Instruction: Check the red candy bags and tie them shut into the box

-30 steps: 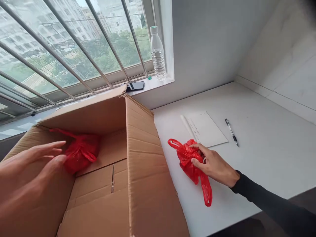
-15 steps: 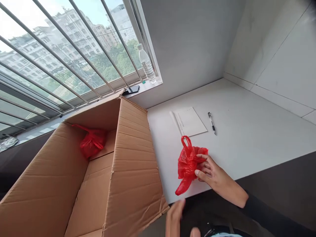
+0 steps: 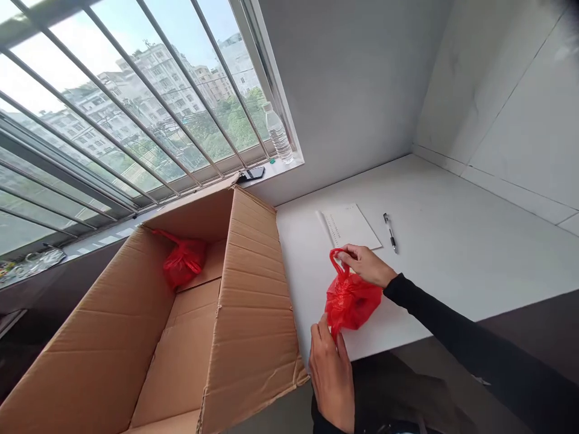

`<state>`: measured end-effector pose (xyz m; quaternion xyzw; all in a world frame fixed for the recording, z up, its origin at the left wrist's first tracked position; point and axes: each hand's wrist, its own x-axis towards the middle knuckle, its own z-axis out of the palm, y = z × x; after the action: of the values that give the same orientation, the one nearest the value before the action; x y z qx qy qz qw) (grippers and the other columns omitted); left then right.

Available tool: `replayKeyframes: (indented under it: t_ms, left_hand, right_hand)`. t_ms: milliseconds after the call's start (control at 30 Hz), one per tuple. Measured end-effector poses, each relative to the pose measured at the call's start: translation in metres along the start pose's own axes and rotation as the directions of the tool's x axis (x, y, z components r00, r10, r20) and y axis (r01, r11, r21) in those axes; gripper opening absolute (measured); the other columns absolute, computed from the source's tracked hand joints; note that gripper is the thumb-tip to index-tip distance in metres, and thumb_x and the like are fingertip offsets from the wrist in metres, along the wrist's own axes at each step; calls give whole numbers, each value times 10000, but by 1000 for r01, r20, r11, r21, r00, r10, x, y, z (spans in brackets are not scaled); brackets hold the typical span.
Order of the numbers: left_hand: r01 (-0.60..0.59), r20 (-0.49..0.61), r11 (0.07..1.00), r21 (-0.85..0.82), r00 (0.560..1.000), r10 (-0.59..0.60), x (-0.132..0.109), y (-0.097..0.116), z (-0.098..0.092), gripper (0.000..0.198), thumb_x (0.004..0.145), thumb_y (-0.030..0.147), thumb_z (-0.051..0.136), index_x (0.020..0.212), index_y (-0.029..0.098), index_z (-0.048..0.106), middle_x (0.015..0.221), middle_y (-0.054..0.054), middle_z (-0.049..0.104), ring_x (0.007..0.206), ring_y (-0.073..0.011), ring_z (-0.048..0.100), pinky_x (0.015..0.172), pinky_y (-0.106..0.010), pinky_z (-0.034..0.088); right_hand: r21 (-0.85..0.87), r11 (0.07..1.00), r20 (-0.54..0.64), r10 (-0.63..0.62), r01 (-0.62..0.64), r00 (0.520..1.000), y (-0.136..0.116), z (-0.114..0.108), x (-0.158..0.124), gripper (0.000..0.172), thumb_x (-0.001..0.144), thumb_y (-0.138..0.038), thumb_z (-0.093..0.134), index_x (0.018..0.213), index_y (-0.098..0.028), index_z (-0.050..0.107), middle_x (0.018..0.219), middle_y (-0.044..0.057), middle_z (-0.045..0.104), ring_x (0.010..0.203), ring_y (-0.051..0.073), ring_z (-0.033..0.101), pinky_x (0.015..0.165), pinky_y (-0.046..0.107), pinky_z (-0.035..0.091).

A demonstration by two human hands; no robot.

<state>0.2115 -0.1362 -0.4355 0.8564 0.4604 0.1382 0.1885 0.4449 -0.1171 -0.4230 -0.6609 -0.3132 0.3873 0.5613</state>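
Observation:
A knotted red plastic bag (image 3: pixel 348 304) sits on the white table near its front edge, and its contents are hidden. My right hand (image 3: pixel 364 263) pinches the bag's upper handle loop at the far side. At the near side, the fingers of my left hand (image 3: pixel 332 367) are closed round the bag's lower handle end. Left of the bag stands an open cardboard box (image 3: pixel 253 301). A second red plastic bag (image 3: pixel 184 262), also tied, lies inside it in the far corner.
An open notebook (image 3: pixel 353 226) and a black-and-clear pen (image 3: pixel 390 233) lie on the white table (image 3: pixel 452 241) beyond the bag. On the sill of the barred window are a water bottle (image 3: pixel 278 134) and a dark phone (image 3: pixel 251 175). A grey wall (image 3: pixel 353 90) bounds the back.
My right hand has moved from the bag's right side up to its far handle. My left hand has come up from the bottom edge and taken hold of the near handle end.

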Motion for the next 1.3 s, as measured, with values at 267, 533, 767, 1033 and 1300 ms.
replayKeyframes:
  t_ms: [267,533,767,1033,1300]
  left_hand:
    - [-94,132,995,35,987,88,-7,-2,-14,307,1046,258,397,761,268,512,610,9,625,510,-194,595,527,-337,204]
    - [-108,148,975,-195,979,138,-3,-3,-25,374,1057,335,370,721,252,513,668,-8,597,584,-172,572,557,-296,364]
    - [-2,-29,945,-326,1000,-8,16,5,6,573,954,389,607,1469,318,366,1408,-150,547,1320,-337,528,1031,-507,489]
    - [-219,86,949,-227,966,243,64,41,14,570,806,24,549,1326,256,564,1200,-95,685,1092,-291,612,936,-452,515]
    - [-102,210,966,-236,966,153,39,72,-98,195,739,93,622,772,269,544,779,-22,687,703,-229,599,594,-335,416]
  right_hand:
    - [497,859,20,133,-125,991,-7,-16,-1,247,887,-479,588,857,-262,475,615,-86,423,531,117,438,637,312,508]
    - [597,793,-36,173,-118,984,0,-22,2,278,875,-490,666,914,-249,533,637,-91,428,569,106,455,663,293,510]
    - [501,848,27,184,-172,983,-6,-25,-12,391,968,-597,523,1102,-243,620,932,33,705,956,214,653,920,381,506]
    - [430,888,91,137,-163,986,-11,-28,-34,448,992,-616,456,1058,-238,688,789,1,625,766,182,602,780,338,523]
    - [419,908,-25,-19,28,1000,-27,-56,-64,348,955,-481,463,1112,-331,735,1184,72,691,1173,325,610,1063,501,522]
